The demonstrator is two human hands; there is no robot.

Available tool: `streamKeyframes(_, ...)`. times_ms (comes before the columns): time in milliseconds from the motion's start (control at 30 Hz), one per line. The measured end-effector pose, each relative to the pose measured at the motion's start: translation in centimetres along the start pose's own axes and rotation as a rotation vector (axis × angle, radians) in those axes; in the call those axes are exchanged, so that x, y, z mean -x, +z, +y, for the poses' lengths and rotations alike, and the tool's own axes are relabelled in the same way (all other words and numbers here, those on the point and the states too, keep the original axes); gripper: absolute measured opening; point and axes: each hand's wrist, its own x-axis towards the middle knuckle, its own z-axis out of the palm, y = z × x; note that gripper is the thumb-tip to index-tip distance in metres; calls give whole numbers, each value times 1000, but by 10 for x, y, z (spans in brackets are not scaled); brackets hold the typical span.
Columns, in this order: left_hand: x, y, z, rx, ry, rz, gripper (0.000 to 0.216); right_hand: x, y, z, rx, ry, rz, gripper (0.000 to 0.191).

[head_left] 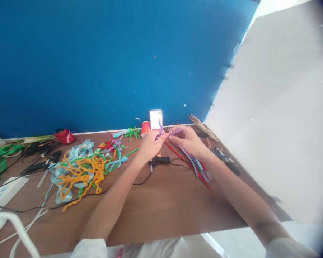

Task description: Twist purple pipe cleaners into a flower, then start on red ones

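Note:
A purple pipe cleaner (160, 124) is held between my two hands above the back of the table. My left hand (151, 145) pinches it near a coiled end that sticks up. Close beside it, my right hand (187, 141) pinches the same pipe cleaner, whose straighter length shows past the fingers. A black glue gun (161, 159) lies on the table below the hands. Under my right hand and forearm, several loose red, blue and grey pipe cleaners (195, 166) lie in a bundle. Behind my left hand stands a lit phone (156, 118) beside a red cup (145, 128).
Twisted orange pipe cleaners (83, 175) lie over light blue ribbon (67, 195) on the left. Small purple, blue and green pipe cleaner shapes (120, 161) sit nearer the middle. A white power strip (9, 191) and cables occupy the far left. A blue wall (110, 71) rises behind.

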Motion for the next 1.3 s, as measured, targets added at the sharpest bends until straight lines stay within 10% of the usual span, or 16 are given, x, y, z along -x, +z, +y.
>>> streamKeyframes(333,0,9,9,739,-401,-121,38,5,4,19,983,-565,134,19)
streamKeyframes(500,5,13,20,992,-483,-172,37,8,-3,22,1071,-612,120,19)
streamKeyframes(967,7,-13,24,-33,81,74,36,4,9,-9,-308,36,-14,36)
streamKeyframes(1167,9,-13,28,-254,91,68,34,5,9,-8,-172,22,-74,33)
streamKeyframes(1300,6,-6,21,-293,41,78,38,3,0,-4,535,-393,-18,27)
